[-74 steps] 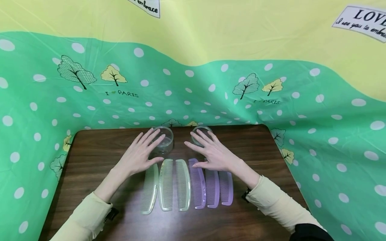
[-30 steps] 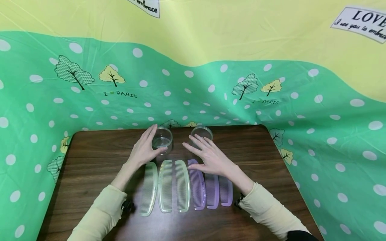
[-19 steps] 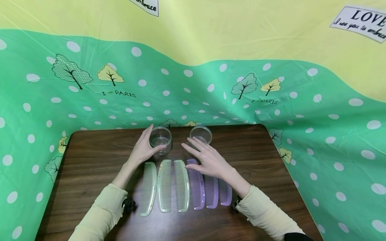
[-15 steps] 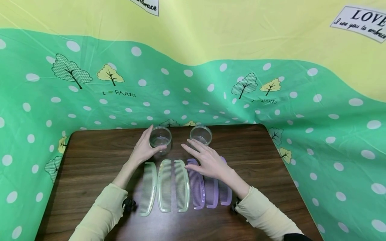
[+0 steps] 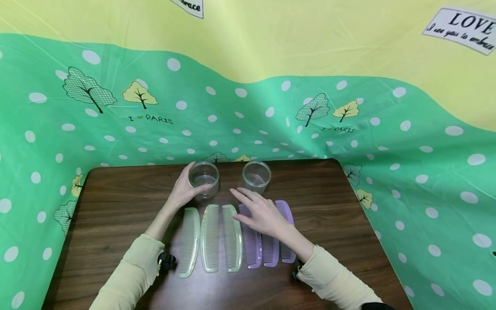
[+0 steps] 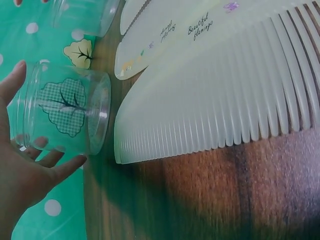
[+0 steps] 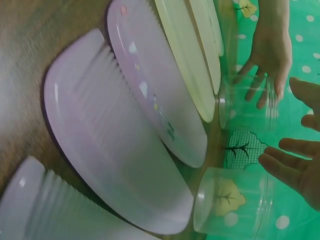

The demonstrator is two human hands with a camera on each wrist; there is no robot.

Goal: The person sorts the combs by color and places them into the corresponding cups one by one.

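Nearest, cream sleeves point(image 5: 135, 267) come in from both sides over the dark wooden worktop point(image 5: 116, 202). In the middle, six combs lie flat in one row, three green combs point(image 5: 211, 239) on the left and three purple combs point(image 5: 270, 249) on the right, an order that looks arranged by colour; lying flat probably keeps them from rolling or tipping. Over the upper ends of the purple ones hovers the right hand point(image 5: 261, 213), fingers extended and gripping nothing, just short of the right jar point(image 5: 257, 176); whether a fingertip touches it I cannot tell. Farther left, the left hand point(image 5: 183, 191) holds the upright left jar point(image 5: 205, 176), thumb across its near side, fingers round its left, likely to steady the smooth wall. Beyond hangs a green-and-yellow cloth point(image 5: 232, 107).
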